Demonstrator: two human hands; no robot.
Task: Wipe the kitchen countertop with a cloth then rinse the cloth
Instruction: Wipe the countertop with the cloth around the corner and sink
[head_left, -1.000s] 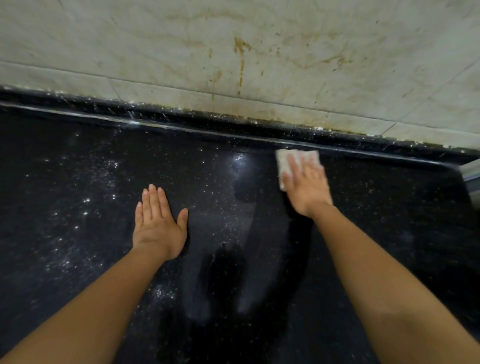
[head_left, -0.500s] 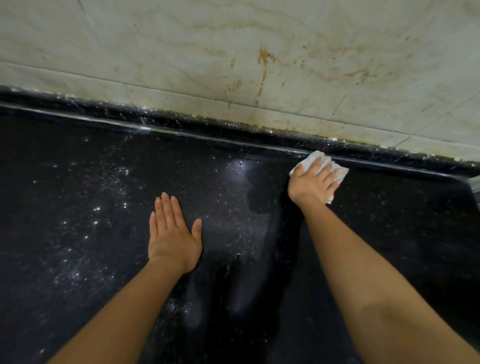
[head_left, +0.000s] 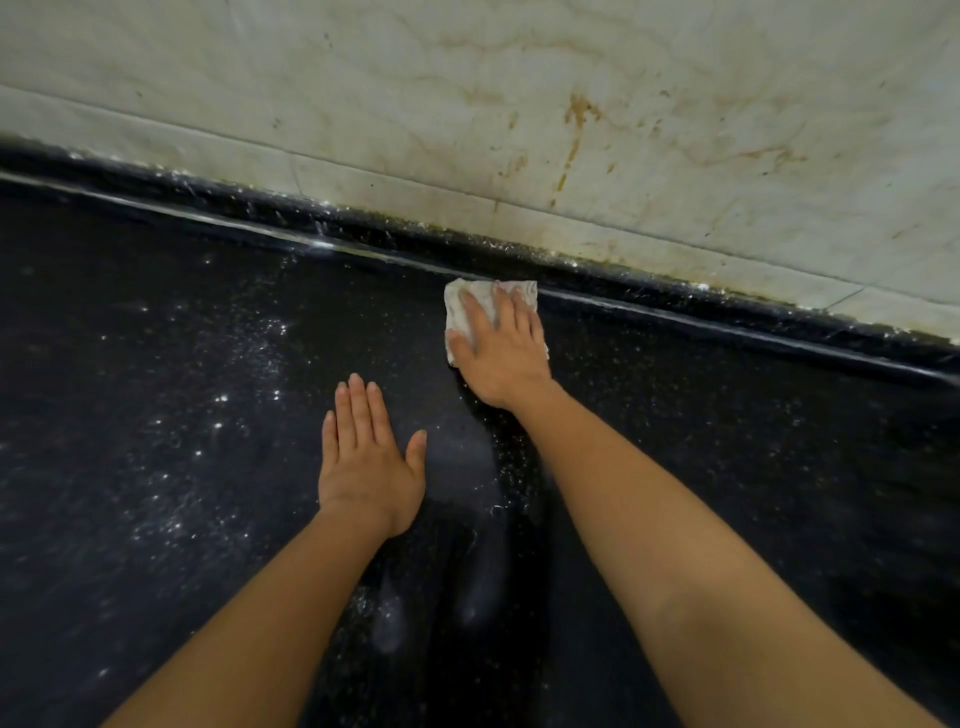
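A black speckled countertop (head_left: 156, 467) fills the lower part of the head view. My right hand (head_left: 501, 348) lies flat with straight fingers on a small white cloth (head_left: 460, 306), pressing it against the counter close to the back edge. Most of the cloth is hidden under the hand. My left hand (head_left: 366, 462) rests flat on the counter, fingers straight and together, a little nearer to me and to the left of the cloth. It holds nothing.
A raised black kerb (head_left: 675, 291) runs along the back of the counter. Above it stands a pale marble wall (head_left: 467, 104) with brown drip stains (head_left: 574, 130). White specks (head_left: 223, 395) and a wet smear (head_left: 467, 467) mark the counter surface.
My right hand has slid the cloth leftwards along the back edge, ending closer to my left hand. The left hand stays flat on the counter. The camera has turned to the left.
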